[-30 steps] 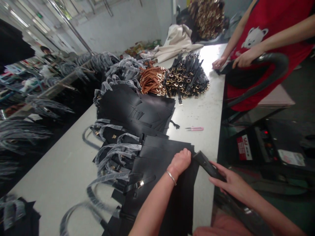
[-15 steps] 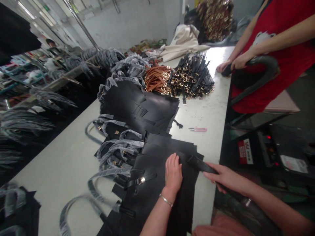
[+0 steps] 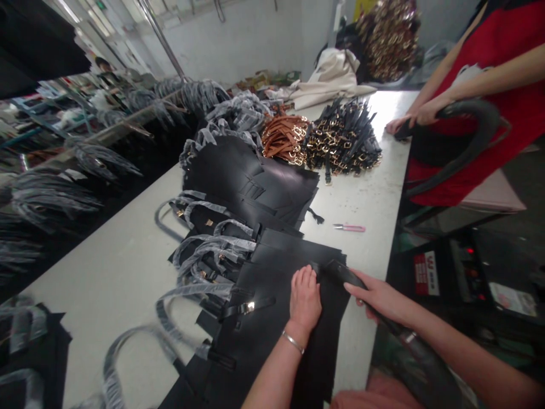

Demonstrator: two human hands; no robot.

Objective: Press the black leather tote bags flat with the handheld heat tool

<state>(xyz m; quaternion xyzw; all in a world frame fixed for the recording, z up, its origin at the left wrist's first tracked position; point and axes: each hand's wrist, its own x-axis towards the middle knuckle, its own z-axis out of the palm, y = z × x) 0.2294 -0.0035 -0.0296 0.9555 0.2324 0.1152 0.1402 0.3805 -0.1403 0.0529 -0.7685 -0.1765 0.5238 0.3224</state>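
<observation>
My left hand [image 3: 305, 298] lies flat, fingers stretched out, on the top black leather bag panel [image 3: 272, 284] of a stack at the near end of the white table [image 3: 123, 272]. A silver bracelet sits on that wrist. My right hand [image 3: 377, 295] grips a black nozzle on a hose [image 3: 340, 272], its tip resting on the panel just right of my left fingers. The hose runs back under my right forearm. The panel carries a small strap with a metal buckle [image 3: 249, 307].
More black panels with film-wrapped handles [image 3: 213, 250] lie along the table. Piles of brown straps [image 3: 283, 136] and black buckled straps [image 3: 343, 142] sit farther back. Pink snips [image 3: 351, 228] lie near the right edge. A person in a red apron [image 3: 489, 85] holds another hose. A machine [image 3: 460, 267] stands at right.
My left hand went from a fist at the panel's edge to lying flat on it. The nozzle in my right hand slid left onto the panel, close to my left fingers.
</observation>
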